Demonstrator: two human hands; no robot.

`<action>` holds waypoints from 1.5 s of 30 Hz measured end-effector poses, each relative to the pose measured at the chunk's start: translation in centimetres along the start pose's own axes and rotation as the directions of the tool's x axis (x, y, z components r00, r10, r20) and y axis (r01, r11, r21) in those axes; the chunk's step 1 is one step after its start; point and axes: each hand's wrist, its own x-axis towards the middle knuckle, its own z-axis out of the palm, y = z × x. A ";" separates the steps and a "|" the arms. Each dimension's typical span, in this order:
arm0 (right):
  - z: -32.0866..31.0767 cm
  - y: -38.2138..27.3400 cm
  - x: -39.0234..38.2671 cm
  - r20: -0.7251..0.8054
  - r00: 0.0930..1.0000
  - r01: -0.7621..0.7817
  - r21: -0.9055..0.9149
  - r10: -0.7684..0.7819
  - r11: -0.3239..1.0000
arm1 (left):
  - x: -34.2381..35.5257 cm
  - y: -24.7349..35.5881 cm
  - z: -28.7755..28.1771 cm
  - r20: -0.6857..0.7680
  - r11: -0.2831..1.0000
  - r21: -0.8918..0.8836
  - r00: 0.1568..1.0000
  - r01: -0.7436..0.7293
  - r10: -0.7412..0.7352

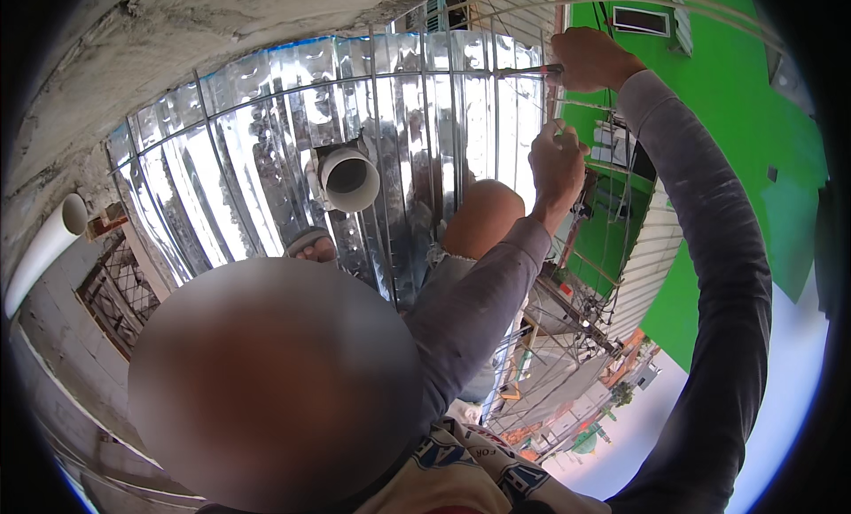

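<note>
My right hand [587, 60] is closed around a slim tool [541, 70] with a dark metal shaft and a reddish handle end. Its tip meets the grid of thin steel bars [452, 73] near a crossing. Just below, my left hand [558, 164] is raised with curled fingers; anything between them is too small to make out. Under the bars lies shiny corrugated metal sheeting [239, 137]. A bent bare knee [486, 217] rises beside my left forearm, and a foot in a sandal [312, 246] rests on the sheeting.
A white pipe [349, 179] sticks up through the sheeting. Another white pipe [40, 257] runs by the concrete wall [133, 35] at left. Beyond my arms stand a green wall [709, 115] and rooftops far below. A blurred patch hides the lower left.
</note>
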 end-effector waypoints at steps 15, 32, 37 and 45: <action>1.1 2.2 0.4 0.678 0.735 -0.544 0.598 -0.010 0.589 | -2.1 -0.4 0.8 0.086 0.997 -0.044 0.994 0.067 -0.063; 7.3 -4.5 -6.0 -0.332 0.931 -0.181 -0.068 0.149 0.981 | -8.9 -3.6 2.5 0.476 0.984 0.162 0.867 0.079 -0.148; 5.7 -3.6 -5.0 -0.246 0.948 -0.204 0.011 0.200 0.979 | -14.1 -4.1 3.0 0.629 0.949 0.315 0.750 -0.007 -0.204; 10.1 -2.9 -4.8 0.090 0.933 -0.344 0.510 0.349 0.788 | -6.9 -10.2 -3.4 0.830 0.878 0.478 0.333 -0.012 -0.447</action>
